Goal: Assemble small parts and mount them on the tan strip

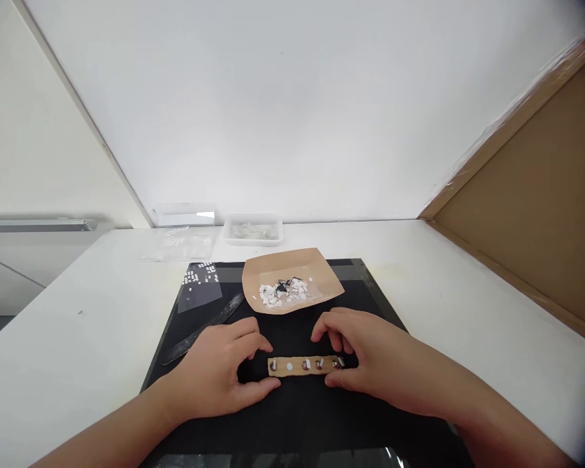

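Note:
A narrow tan cardboard strip [296, 367] lies crosswise on the black mat [297, 416]. Along it sit several small, round, shiny brownish pieces, some bearing bits of white, and one flat white dot. At the strip's left end, my left hand [224, 367] rests with thumb and fingers apart and nothing between them. My right hand [365, 354] curves around the other end. Its thumb tip is at the strip's lower edge, while the index finger is raised above it, away from the thumb. Whether the right thumb presses on the strip I cannot tell.
Behind the hands stands a brown paper tray [292, 260] with white and black scraps. Left of it lie a dark nail file [205, 327] and a dark sheet [199, 298] with small white pieces. Farther back are a plastic box [253, 241] and clear bags [178, 246]. Cardboard [531, 195] leans at right.

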`<state>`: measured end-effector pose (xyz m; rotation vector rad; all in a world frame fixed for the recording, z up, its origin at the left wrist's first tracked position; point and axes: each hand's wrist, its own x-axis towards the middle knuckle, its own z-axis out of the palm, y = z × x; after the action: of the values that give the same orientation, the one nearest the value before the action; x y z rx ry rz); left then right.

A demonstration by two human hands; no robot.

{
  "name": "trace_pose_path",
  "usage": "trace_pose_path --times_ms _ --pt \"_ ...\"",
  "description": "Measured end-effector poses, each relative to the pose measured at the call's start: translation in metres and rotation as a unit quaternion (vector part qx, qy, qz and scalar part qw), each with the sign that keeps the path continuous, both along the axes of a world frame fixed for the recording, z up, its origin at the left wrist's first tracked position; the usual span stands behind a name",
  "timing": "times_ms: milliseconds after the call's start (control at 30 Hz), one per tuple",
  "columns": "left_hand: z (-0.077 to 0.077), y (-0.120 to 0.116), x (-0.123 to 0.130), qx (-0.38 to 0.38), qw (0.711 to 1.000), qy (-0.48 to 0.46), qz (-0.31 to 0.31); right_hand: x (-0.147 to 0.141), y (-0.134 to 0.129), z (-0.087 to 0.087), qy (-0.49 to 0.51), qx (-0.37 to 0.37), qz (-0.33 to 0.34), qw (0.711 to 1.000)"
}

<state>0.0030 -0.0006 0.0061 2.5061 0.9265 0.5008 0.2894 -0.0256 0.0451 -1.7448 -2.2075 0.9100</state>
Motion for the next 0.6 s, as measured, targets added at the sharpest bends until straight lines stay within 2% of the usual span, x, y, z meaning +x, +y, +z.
trace_pose_path --times_ms 267,600 --pt "-0.002 0.001 -0.001 -0.014 1.0 0.005 0.001 -0.003 0.001 0.01 0.003 0.0 0.031 1.0" --pt "-0.002 0.001 0.0 -0.02 1.0 0.005 0.001 -0.013 0.002 0.007 -0.011 0.025 0.054 0.998"
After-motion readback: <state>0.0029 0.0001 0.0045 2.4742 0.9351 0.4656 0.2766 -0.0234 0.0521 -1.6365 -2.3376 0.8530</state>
